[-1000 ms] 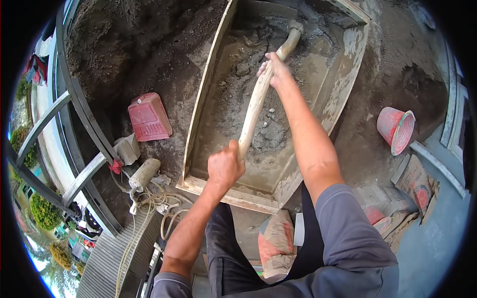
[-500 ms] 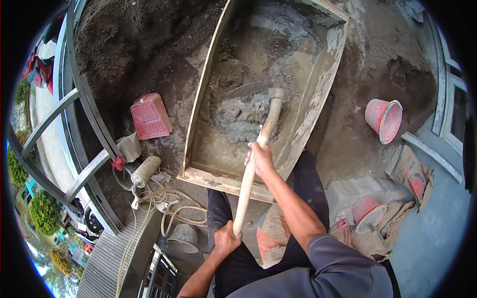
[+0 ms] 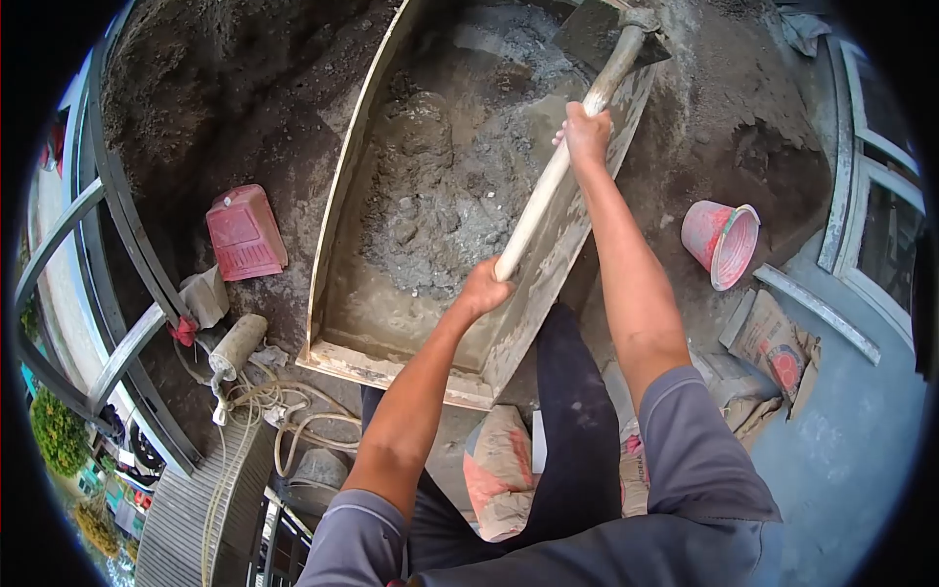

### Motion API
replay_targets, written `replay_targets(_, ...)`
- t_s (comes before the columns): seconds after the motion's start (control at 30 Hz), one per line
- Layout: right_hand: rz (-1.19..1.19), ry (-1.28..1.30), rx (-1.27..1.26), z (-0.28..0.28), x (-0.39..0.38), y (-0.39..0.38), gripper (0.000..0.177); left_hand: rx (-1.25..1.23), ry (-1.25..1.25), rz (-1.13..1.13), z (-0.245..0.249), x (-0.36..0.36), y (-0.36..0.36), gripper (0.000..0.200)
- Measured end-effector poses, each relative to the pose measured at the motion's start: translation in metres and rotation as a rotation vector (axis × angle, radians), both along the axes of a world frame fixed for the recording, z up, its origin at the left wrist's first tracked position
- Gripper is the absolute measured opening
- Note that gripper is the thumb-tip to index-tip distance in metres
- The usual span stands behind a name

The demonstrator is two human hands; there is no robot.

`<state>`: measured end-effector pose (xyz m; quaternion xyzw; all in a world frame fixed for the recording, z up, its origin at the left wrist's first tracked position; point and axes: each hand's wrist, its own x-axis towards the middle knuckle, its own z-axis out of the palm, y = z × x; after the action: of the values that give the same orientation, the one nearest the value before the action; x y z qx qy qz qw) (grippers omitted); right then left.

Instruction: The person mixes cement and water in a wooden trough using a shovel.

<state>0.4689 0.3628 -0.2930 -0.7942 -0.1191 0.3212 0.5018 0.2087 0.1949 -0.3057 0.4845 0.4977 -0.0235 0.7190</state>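
Both my hands are closed around the pale wooden handle of a hoe (image 3: pixel 541 210). My left hand (image 3: pixel 486 287) grips the near end of the handle, over the mixing trough (image 3: pixel 391 369). Farther along the shaft, my right hand (image 3: pixel 587 135) wraps around it near the trough's right wall. The hoe's dark, wide blade (image 3: pixel 593 37) is at the far right corner of the trough, overlapping its rim in this view. Wet grey mortar (image 3: pixel 430 220) lies lumpy in the wooden trough, with thinner, watery mix toward the near end.
A red plastic basin (image 3: pixel 245 233) lies left of the trough, near a coiled hose (image 3: pixel 293 416). To the right sits a tipped pink bucket (image 3: pixel 721 245). A cement bag (image 3: pixel 501 470) stands between my legs. Metal frames (image 3: pixel 127 362) border the left side.
The hoe has come up out of the mortar and moved forward and right, baring its blade. Both hands have moved forward with it, and the view has shifted slightly.
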Motion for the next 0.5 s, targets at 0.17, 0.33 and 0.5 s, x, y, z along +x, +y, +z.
replay_targets(0.17, 0.015, -0.026, -0.258, -0.051, 0.014, 0.009, 0.042, 0.023, 0.061, 0.009, -0.002, 0.02, -0.002, 0.041)
replay_targets(0.33, 0.086, 0.167, -0.301, -0.029, 0.023, -0.007, 0.033, 0.098, 0.126, 0.116, 0.077, 0.021, -0.023, 0.037)
replay_targets(0.5, 0.117, 0.342, -0.388, -0.005, 0.003, -0.042, 0.033, 0.055, 0.297, 0.014, 0.174, 0.009, -0.039, 0.044)
